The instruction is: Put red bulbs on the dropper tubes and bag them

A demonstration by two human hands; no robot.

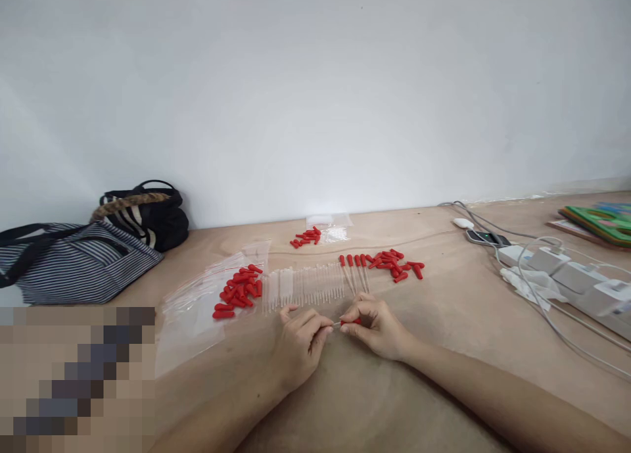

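Over brown wood (374,400), a thin, probably brittle clear tube (337,324) is pinched, best near its end, by left hand (303,340), red rubbery bulb (351,321) by right hand (378,328).

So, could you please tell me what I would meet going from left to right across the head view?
Striped bag → leftmost pile of red dropper bulbs → left hand → right hand → white power adapters.

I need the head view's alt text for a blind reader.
The left hand holds a thin dropper tube; the right hand, a red bulb at its end. Nearby lie clear tubes, bulb-capped droppers, loose red bulbs and plastic bags.
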